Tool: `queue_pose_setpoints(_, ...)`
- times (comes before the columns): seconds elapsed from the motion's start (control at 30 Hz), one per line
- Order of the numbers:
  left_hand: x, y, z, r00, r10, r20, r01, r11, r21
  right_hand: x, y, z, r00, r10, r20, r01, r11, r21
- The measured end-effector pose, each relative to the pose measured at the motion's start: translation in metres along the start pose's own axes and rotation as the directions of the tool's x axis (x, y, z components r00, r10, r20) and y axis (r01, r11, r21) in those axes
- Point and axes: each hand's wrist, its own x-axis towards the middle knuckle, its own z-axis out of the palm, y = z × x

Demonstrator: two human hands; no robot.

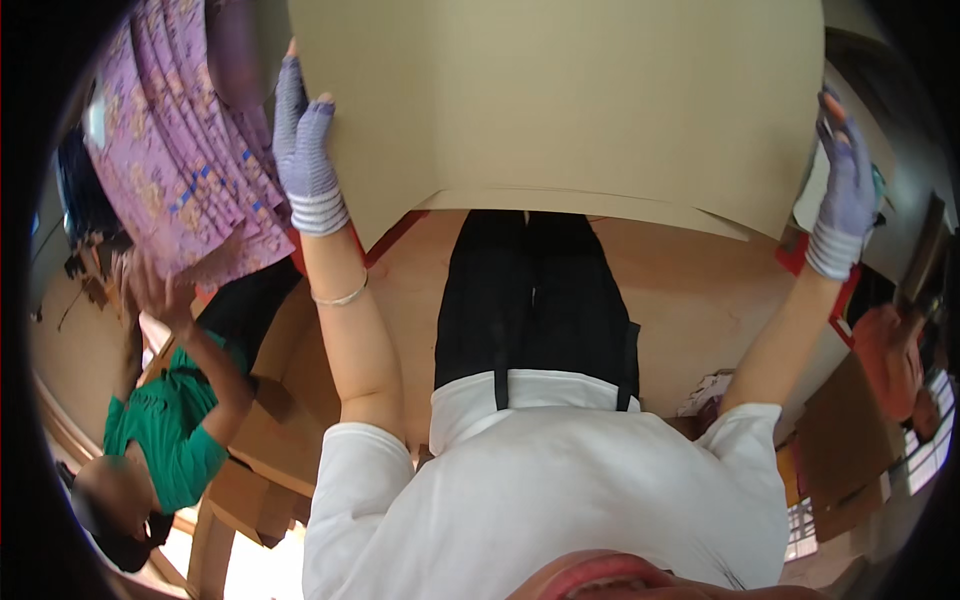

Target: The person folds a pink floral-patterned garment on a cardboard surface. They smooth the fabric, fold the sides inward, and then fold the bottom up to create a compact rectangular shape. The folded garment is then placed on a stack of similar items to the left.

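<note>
A large tan cardboard box (600, 100) fills the top of the view, held up in front of me. Along its lower edge run thin fold lines and a loose corner at the right. My left hand (306, 160), in a purple striped glove with bare fingertips, presses against its left side, thumb and fingers stretched upward. At the opposite side, my right hand (845, 185) in a matching glove grips the right edge. The ends of some right fingers are hard to make out. The box's upper part lies outside the picture.
At the left, a person in a green top (175, 430) raises both hands near a hanging purple floral cloth (190, 150). Brown cardboard boxes (290, 420) stand beside that person. Another person (885, 350) and more brown cardboard (845, 440) are at the right.
</note>
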Motion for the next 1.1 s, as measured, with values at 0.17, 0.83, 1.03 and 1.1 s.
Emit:
queue_pose_setpoints(0.17,-0.004,0.003,0.011,1.000,0.005,0.002,-0.005,1.000,0.027,0.032,0.071,-0.002,0.957,0.217,-0.193,-0.284,0.557,-0.780)
queue_pose_setpoints(0.83,0.047,-0.029,0.093,0.866,0.314,0.390,-0.501,0.561,0.660,0.040,-0.029,0.214,0.954,-0.249,0.168,0.272,0.476,-0.836)
queue_pose_setpoints(1.03,0.064,-0.043,0.084,0.851,0.437,0.290,-0.523,0.666,0.532,0.062,-0.018,0.189,0.852,-0.521,0.040,0.473,0.735,-0.486)
queue_pose_setpoints(1.1,0.060,-0.035,0.052,0.993,0.070,0.096,-0.055,0.987,-0.151,0.056,-0.001,0.149,0.978,-0.211,0.003,0.211,0.977,-0.027)
